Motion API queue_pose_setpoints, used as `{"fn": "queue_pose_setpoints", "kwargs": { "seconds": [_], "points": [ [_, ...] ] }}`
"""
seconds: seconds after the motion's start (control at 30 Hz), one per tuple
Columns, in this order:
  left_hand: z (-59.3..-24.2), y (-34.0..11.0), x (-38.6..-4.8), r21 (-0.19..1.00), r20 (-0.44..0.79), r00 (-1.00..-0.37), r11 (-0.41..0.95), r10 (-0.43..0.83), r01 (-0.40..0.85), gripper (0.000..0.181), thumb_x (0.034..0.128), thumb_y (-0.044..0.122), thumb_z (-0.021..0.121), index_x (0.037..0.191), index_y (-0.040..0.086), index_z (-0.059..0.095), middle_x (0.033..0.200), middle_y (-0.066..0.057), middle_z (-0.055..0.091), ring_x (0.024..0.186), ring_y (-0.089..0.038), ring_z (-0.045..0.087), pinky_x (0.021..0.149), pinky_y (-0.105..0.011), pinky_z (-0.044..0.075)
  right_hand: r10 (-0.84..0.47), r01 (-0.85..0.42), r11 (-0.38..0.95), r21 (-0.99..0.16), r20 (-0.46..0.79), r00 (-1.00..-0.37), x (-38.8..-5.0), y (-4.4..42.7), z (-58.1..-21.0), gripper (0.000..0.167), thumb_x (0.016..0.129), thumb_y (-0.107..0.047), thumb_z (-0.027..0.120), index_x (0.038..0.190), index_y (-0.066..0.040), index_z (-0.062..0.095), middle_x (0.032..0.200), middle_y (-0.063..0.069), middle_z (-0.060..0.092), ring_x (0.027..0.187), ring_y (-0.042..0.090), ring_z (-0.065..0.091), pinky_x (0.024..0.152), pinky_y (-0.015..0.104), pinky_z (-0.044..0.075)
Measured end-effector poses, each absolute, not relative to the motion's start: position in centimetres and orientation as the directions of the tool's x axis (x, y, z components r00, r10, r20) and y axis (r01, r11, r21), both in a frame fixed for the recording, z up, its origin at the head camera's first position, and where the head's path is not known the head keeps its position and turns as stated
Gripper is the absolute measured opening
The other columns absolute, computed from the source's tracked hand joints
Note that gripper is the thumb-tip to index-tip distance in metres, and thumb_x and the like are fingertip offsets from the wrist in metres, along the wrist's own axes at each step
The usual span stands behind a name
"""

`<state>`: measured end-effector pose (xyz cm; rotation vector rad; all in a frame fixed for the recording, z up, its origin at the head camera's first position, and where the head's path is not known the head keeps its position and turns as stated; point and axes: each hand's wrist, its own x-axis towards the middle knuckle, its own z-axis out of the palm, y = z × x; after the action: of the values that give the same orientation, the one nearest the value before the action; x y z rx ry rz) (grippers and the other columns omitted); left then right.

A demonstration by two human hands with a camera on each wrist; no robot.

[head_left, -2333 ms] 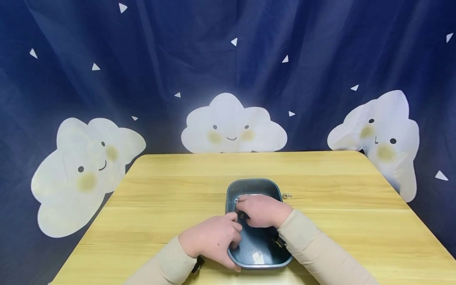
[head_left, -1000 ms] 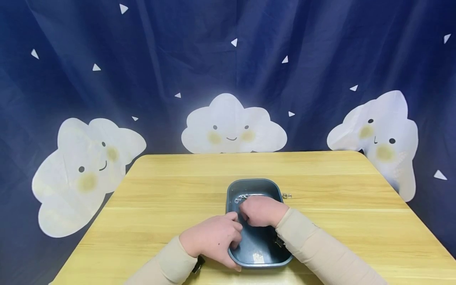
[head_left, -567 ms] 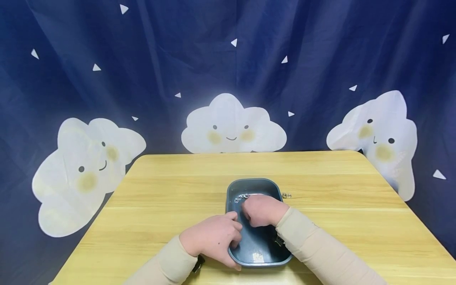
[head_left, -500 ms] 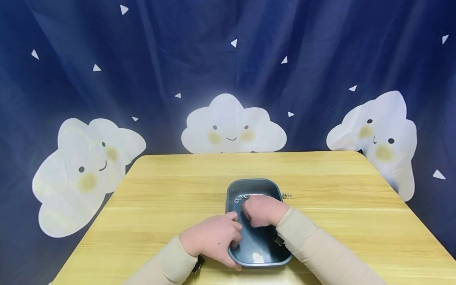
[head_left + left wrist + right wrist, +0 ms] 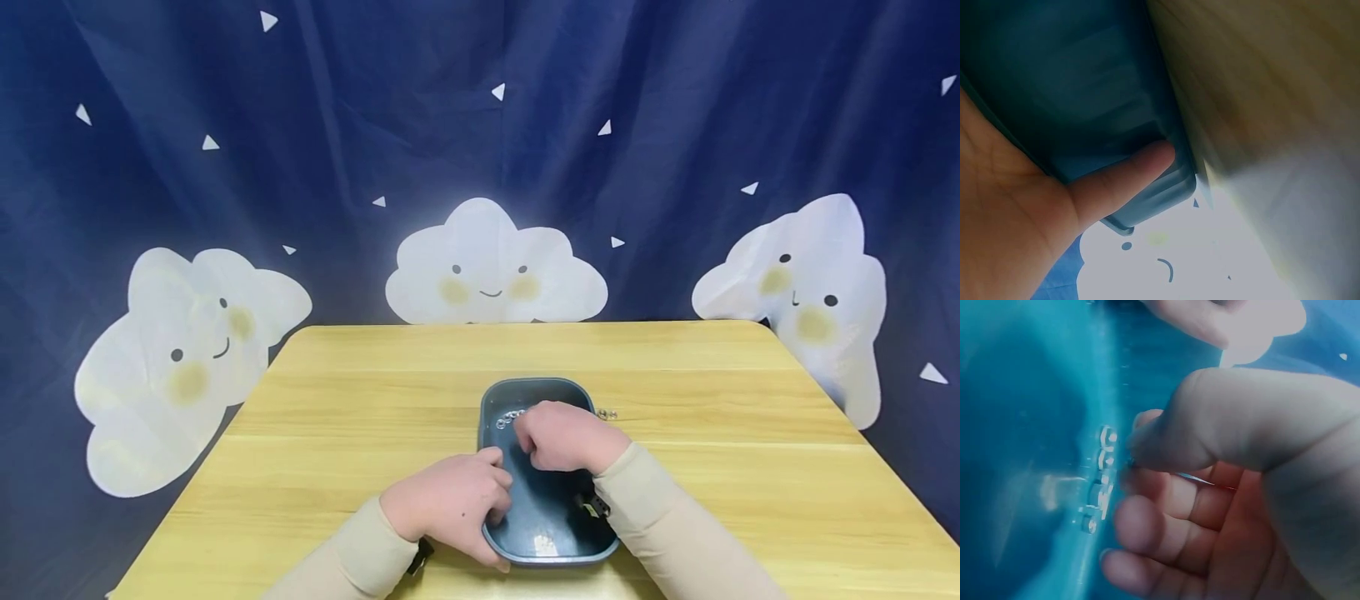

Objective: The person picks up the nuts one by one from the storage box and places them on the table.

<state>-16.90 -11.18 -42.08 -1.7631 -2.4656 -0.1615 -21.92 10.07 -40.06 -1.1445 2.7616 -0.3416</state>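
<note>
Several small shiny pieces (image 5: 1097,492) sit in an uneven row inside the blue tray (image 5: 536,512), up near its far end, and the right hand (image 5: 566,437) is right there beside them! Its thumb and forefinger come together at the tips, with the other fingers curled below; whether anything sits between those tips, I cannot tell through the blur. Over on the near left side, the left hand (image 5: 453,504) has the tray clamped, fingers hooked over the rim and the thumb (image 5: 1119,184) lying along the outer wall.

How to play this one well? Keep that left grip firm so the tray stays put, come in with the tips alone, and work on one piece at a time; pieces this small and smooth probably skid, and a careless knuckle could upset the row. A light, low touch looks best, with any release made close to the tray floor.

And the arena: a pale wood-grain table (image 5: 360,383) with rounded far corners, glossy enough to catch the light. Just outside the tray's right rim lie two more small pieces (image 5: 602,414). Behind it all hangs a dark blue curtain (image 5: 435,108) dotted with white triangles, three smiling clouds (image 5: 491,267) looking on.
</note>
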Motion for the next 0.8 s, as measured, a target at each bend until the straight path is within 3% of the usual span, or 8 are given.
{"fn": "queue_pose_setpoints", "kwargs": {
  "seconds": [0.43, 0.8],
  "points": [
    [-42.0, -11.2, -16.8, 0.023, 0.154, -0.328, 0.328, 0.932, 0.944, 0.05, 0.0637, 0.066, 0.083, 0.057, 0.031, 0.048, 0.069, 0.023, 0.035, 0.075, -0.005, 0.031, 0.061, -0.011, 0.025, -0.689, -0.687, 0.664, -0.296, 0.116, -0.716, -21.5, 11.9, -37.4, 0.019, 0.077, 0.003, 0.065, 0.081, -0.016, 0.06, 0.078, -0.007, 0.051, 0.07, 0.012, 0.049, 0.067, 0.028, 0.046],
    [-41.9, -11.1, -16.7, 0.008, 0.163, -0.323, 0.326, 0.932, 0.945, 0.051, 0.0628, 0.067, 0.083, 0.057, 0.03, 0.048, 0.069, 0.023, 0.035, 0.074, -0.005, 0.03, 0.063, -0.012, 0.025, -0.615, -0.619, 0.707, -0.341, 0.136, -0.777, -21.8, 14.5, -35.8, 0.02, 0.077, 0.001, 0.065, 0.082, -0.017, 0.058, 0.076, -0.007, 0.054, 0.07, 0.012, 0.049, 0.067, 0.031, 0.044]
  ]
}}
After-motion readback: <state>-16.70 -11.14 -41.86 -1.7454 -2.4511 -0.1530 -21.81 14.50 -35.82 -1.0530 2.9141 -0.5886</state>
